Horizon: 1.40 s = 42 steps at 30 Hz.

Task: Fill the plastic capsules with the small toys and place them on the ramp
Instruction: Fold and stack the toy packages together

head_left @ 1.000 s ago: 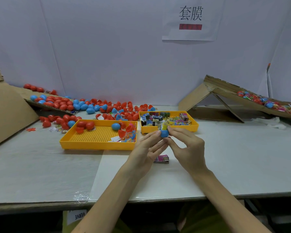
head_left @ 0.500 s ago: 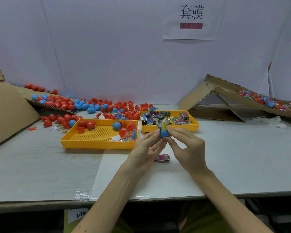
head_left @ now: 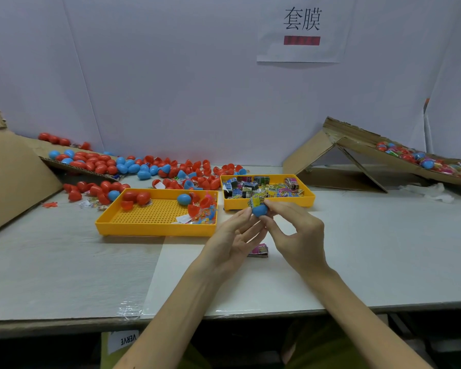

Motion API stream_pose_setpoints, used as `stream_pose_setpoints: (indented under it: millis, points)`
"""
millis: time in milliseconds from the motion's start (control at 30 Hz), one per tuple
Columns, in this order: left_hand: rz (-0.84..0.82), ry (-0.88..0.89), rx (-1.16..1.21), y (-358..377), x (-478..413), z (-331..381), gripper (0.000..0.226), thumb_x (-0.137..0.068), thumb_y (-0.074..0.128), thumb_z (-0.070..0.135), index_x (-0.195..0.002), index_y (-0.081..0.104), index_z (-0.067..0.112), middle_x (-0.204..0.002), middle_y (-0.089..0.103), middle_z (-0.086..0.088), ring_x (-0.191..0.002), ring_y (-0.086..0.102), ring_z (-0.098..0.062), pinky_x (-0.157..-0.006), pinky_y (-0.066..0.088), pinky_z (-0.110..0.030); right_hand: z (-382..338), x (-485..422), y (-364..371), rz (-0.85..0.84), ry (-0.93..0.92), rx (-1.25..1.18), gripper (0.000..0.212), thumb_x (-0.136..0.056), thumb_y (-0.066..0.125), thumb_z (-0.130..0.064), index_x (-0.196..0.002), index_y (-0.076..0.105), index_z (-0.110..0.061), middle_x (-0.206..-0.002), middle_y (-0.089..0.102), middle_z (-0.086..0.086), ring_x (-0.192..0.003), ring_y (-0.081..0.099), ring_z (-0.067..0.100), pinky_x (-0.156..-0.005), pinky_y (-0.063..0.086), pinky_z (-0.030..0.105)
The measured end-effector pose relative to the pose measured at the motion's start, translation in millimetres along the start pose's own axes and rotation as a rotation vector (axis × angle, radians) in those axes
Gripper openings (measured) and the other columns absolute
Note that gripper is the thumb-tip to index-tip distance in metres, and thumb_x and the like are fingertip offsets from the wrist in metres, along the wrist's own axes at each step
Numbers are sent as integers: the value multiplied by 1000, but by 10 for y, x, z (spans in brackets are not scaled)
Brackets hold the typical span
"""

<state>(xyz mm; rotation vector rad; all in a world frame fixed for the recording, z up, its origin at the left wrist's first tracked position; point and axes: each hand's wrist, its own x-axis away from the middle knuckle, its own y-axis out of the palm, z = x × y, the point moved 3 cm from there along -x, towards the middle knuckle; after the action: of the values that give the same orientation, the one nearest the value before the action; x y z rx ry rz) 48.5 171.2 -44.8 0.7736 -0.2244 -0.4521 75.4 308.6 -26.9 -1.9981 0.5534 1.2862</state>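
While my right hand (head_left: pixel 296 233) pinches the blue capsule (head_left: pixel 260 211) between thumb and forefinger, my left hand (head_left: pixel 233 235) lies spread beside it, its straight fingertips just touching the shell. I hold it above the table, just near of the right tray (head_left: pixel 310 198), with a yellow toy packet (head_left: pixel 256 200) sticking out of its top. I judge the shell light, stiff and smooth, so apt to slip or spin. It is best gripped round its widest part, leaving the mouth free. The packet looks crinkly and springy and may pop out unless pressed down. A spare packet (head_left: pixel 258 251) lies under my hands, the left tray (head_left: pixel 155 230) holds loose shells, and the ramp (head_left: pixel 357 145) stands far right.
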Motion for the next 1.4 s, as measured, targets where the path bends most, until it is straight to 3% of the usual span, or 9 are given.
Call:
stream_pose_setpoints:
  millis: [67,133,333,533,733,933,1100,1233,1400]
  points:
    - [19,-14,-42,6,2,-1,23,-94,63,29,-103,79,15,-114,75,-10,-105,72,-18,-86,58,-29,-1,6,5,1,-7,5,28,-82,74,-13,-107,75,-1,-104,75,7,-96,68,13,-90,53,21]
    - [36,-9,-79,15,5,1,31,-89,66,37,-109,76,15,-115,75,-8,-106,72,-17,-85,58,-29,11,15,11,-2,-14,9,27,-81,75,-10,-106,75,-1,-105,75,7,-99,67,13,-91,53,22]
    - [38,0,-129,5,-7,-16,37,-84,71,32,-116,70,12,-115,74,-8,-108,71,-17,-86,57,-29,41,34,15,-16,-45,11,30,-77,79,1,-107,74,0,-104,74,9,-99,64,13,-94,49,14]
    - [31,-7,-152,1,-18,-26,35,-87,68,31,-115,70,12,-115,73,-6,-107,71,-16,-86,56,-28,21,34,2,3,-77,21,26,-78,78,1,-103,75,3,-101,74,12,-93,71,25,-88,55,25]
    - [6,-3,-235,24,3,-13,44,-85,63,40,-121,67,16,-116,74,-1,-106,71,-14,-91,50,-31,12,21,17,-1,-35,-4,37,-82,77,-2,-118,70,-4,-106,73,4,-95,66,12,-86,52,24]
    - [14,-6,-280,16,3,-18,40,-86,62,42,-119,67,19,-112,76,2,-104,72,-12,-90,49,-31,52,45,22,37,-79,38,31,-80,75,-4,-111,73,-3,-105,73,-1,-102,65,11,-82,51,28]
    - [16,9,-295,34,19,-18,45,-86,62,41,-124,65,17,-118,74,0,-106,71,-12,-89,49,-30,32,30,11,44,-63,21,27,-82,72,-7,-109,74,-3,-104,75,3,-98,67,10,-81,53,30]
    - [9,50,-301,54,30,8,46,-93,59,38,-132,60,14,-126,70,-7,-118,66,-18,-99,48,-33,4,22,8,-2,-51,-9,39,-82,75,-3,-121,69,-5,-103,73,2,-87,68,12,-80,56,31]
    - [54,116,-272,82,33,29,55,-80,68,38,-131,57,19,-117,72,-8,-103,70,-17,-90,53,-32,19,23,31,-50,-39,-50,40,-82,78,-6,-121,68,-7,-105,72,3,-81,66,12,-79,56,24]
